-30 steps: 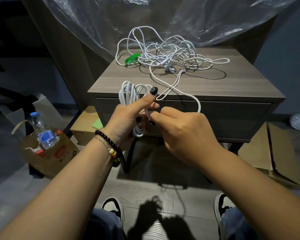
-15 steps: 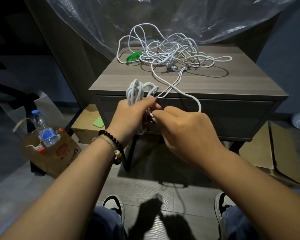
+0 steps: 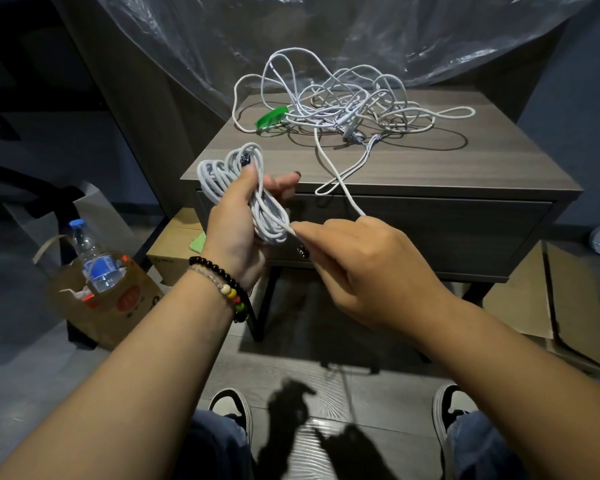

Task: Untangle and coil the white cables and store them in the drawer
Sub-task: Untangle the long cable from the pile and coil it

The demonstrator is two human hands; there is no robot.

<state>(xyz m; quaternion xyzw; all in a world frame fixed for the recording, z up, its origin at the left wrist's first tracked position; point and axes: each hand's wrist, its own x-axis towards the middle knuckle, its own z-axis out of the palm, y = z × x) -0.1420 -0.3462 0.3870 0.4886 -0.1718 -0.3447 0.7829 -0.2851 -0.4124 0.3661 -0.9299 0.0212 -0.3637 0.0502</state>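
My left hand [image 3: 238,223] grips a coil of white cable [image 3: 222,174] in front of the nightstand's front left corner. Just to its right, my right hand [image 3: 357,265] pinches the loose strand of that cable [image 3: 336,180], which runs up to a tangled heap of white cables [image 3: 354,105] on the grey wooden nightstand [image 3: 430,168]. A green tag [image 3: 271,116] lies at the heap's left edge. The drawer [image 3: 447,230] under the top is closed.
A brown paper bag [image 3: 118,306] with a water bottle [image 3: 90,254] stands on the floor at left. Cardboard boxes [image 3: 548,292] lie to the right and under the nightstand. Clear plastic sheeting [image 3: 361,36] hangs behind. My shoes [image 3: 231,407] are below.
My left hand turned palm-up and lifted the coil, which now shows as several loops. My right hand pulled apart from it toward the right, drawing the strand taut.
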